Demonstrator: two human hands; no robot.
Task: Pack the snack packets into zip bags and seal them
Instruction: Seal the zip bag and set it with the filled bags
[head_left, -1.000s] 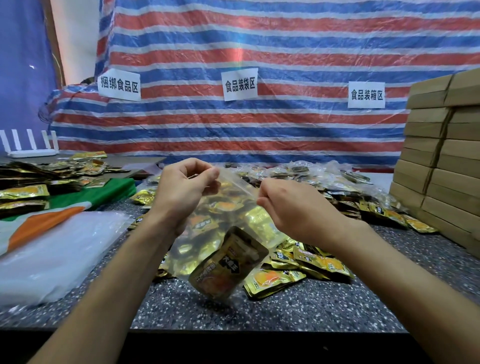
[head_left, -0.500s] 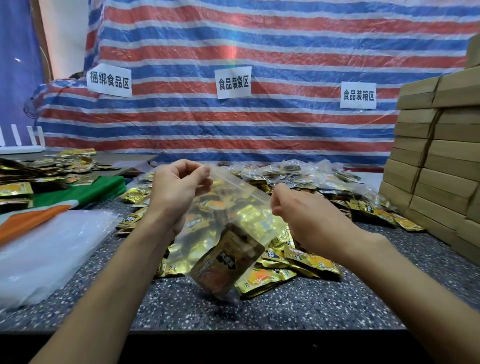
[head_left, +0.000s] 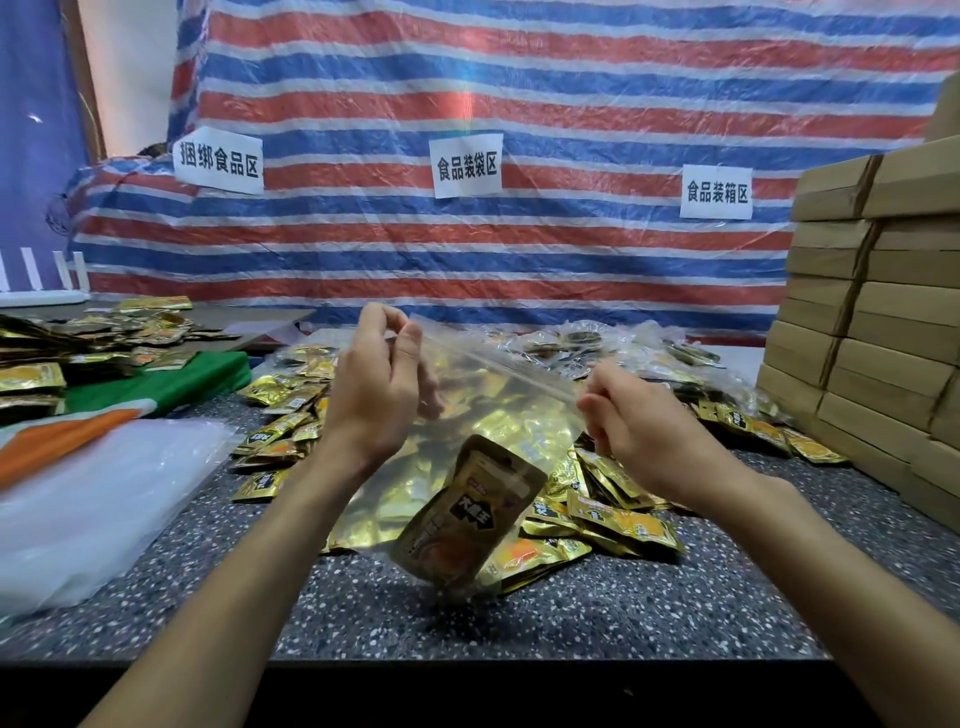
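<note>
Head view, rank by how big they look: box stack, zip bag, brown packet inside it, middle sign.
1. box stack
2. zip bag
3. brown packet
4. middle sign
Bag and packet are nearest the camera, so real sizes stay unsure.

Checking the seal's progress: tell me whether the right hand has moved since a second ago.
Yes. The right hand slid rightward along the top of the zip bag, from below the middle sign toward the right sign.
</note>
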